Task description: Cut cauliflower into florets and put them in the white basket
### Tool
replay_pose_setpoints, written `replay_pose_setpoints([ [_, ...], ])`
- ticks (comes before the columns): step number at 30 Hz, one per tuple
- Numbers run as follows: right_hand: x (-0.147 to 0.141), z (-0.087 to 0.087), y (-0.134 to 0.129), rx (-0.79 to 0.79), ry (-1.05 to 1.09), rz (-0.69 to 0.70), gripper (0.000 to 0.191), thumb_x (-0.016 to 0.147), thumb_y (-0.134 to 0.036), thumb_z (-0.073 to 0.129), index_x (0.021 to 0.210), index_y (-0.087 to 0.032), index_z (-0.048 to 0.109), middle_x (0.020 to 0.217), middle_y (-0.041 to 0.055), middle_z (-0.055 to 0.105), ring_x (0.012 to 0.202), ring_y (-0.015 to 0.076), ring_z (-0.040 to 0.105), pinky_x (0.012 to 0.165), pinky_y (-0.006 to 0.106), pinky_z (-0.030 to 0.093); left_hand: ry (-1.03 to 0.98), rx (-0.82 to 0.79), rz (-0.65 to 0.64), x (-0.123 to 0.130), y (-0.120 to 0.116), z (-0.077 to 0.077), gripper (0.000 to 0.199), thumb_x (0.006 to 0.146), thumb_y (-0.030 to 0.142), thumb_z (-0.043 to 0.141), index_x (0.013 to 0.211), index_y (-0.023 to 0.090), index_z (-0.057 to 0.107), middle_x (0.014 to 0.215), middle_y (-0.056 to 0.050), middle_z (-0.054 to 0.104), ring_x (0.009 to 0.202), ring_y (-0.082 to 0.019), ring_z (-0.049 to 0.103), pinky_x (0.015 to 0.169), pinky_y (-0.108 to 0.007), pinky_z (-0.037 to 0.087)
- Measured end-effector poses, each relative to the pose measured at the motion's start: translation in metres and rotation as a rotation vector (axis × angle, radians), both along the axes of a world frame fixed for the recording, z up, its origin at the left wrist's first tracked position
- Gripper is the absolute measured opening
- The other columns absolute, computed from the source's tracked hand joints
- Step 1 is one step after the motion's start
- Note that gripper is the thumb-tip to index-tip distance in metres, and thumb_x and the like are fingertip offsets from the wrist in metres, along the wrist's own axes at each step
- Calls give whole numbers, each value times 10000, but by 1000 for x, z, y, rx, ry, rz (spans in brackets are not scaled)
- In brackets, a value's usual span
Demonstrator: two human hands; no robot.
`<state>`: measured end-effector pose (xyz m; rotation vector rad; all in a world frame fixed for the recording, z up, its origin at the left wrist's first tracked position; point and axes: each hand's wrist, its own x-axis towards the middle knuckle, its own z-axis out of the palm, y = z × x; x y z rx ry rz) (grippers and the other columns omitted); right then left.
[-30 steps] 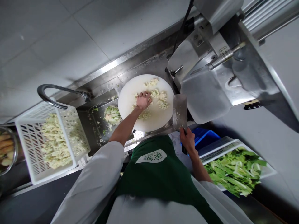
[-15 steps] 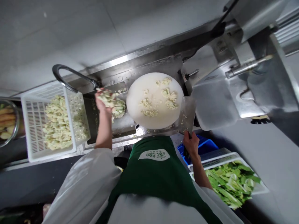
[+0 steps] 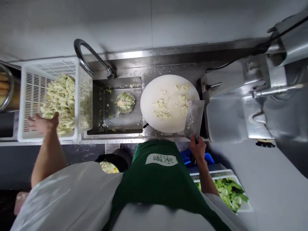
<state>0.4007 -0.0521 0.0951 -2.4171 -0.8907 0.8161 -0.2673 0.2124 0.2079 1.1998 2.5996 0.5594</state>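
My left hand (image 3: pixel 44 124) is over the near side of a white plastic basket (image 3: pixel 77 96), fingers spread, beside a heap of cut cauliflower (image 3: pixel 61 99). Nothing shows in that hand. My right hand (image 3: pixel 198 148) is closed around the handle of a cleaver (image 3: pixel 194 118), whose broad blade lies over the right edge of a round white cutting board (image 3: pixel 154 93). Small cauliflower pieces (image 3: pixel 163 114) are scattered on the board. A cauliflower head (image 3: pixel 125 103) sits in the steel sink (image 3: pixel 103 125), between basket and board.
A curved faucet (image 3: pixel 90 54) arches near the basket's back corner. Right of the board stands a steel slicing machine (image 3: pixel 223 118). Below it are a blue bin (image 3: pixel 209 158) and a crate of leafy greens (image 3: pixel 228 192). A dark bucket (image 3: pixel 120 160) with scraps stands under the counter.
My left hand has moved from above the sink leftward to the basket and let go of the cauliflower pieces it held. My right hand keeps the cleaver at the board's edge. The view has shifted.
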Motion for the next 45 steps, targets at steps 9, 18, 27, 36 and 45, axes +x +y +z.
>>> replay_pose_setpoints([
  [9,-5,4,-4,23,-22,3,551,906,-666,458,901,-169,696,694,97,690,709,237,634,658,312,444,-326,-90,-1497,328,39,-128,329,861,149,557,1166,187,675,1265,-81,621,1292,-263,510,1173,-482,402],
  [18,6,-2,-24,60,44,-117,521,898,-668,492,878,-183,681,634,49,651,635,206,574,627,305,427,-302,-177,-1667,429,69,-157,481,757,65,563,1206,169,699,1266,-127,578,1147,-262,609,994,-410,543],
  [27,18,-13,-14,74,89,-149,386,892,-591,523,796,-223,586,638,15,621,615,177,548,623,294,394,23,25,-1547,469,-71,-195,263,918,367,603,1087,192,702,1348,-195,604,1254,-399,544,1017,-598,461],
  [36,26,-5,-21,43,106,-132,459,917,-628,481,850,-200,633,628,43,634,636,197,554,618,305,408,-238,205,-1316,528,42,-187,254,956,320,615,1189,225,650,1254,-128,593,901,-199,676,799,-341,569],
  [45,44,2,-22,-128,1,-13,411,983,-505,411,960,-180,661,785,99,702,719,219,605,663,314,386,-401,-57,-1202,571,135,-169,203,796,205,789,987,150,744,1151,-130,614,914,-226,656,975,-440,513],
])
